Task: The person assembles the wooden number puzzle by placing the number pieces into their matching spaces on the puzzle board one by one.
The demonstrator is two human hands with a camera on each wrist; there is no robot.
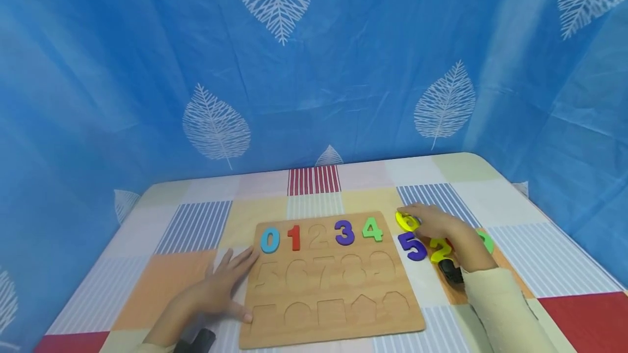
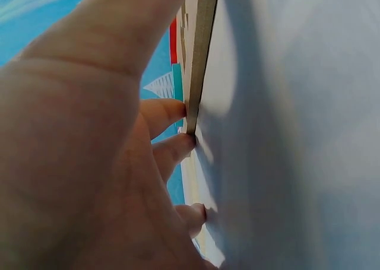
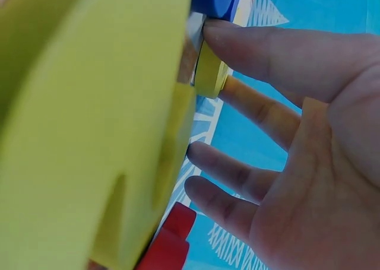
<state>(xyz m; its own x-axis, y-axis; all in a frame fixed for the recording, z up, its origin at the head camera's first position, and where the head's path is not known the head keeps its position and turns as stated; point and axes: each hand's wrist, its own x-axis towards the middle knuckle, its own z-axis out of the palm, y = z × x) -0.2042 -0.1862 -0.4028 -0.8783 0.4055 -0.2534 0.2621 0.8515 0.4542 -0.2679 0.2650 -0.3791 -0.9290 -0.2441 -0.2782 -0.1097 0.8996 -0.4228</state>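
Along the left edge of a wooden board (image 1: 333, 290), the left hand (image 1: 223, 286) is lying with fingers spread wide — gripping nothing, fingertips touching the upper part of that edge, thumb touching nearer the lower-left corner. Across the board's top row, four numerals are sitting: blue 0 (image 1: 277, 241), red 1 (image 1: 295, 238), purple 3 (image 1: 350, 236) and green 4 (image 1: 371, 233); a carved 2 is showing between 1 and 3. Just beside the upper-right corner, the right hand (image 1: 432, 221) is pinching a yellow numeral (image 1: 401, 221) — a narrow grip, thumb against index finger, the numeral reading as either 6 or 9. Nearer, a purple 5 (image 1: 421, 254) is lying beside the board's right edge. Farther right, a yellow 2 (image 1: 440, 255), a partly hidden red piece (image 3: 166, 246) and a green piece (image 1: 487, 242) are lying toward the worktop's (image 1: 363, 173) right edge.
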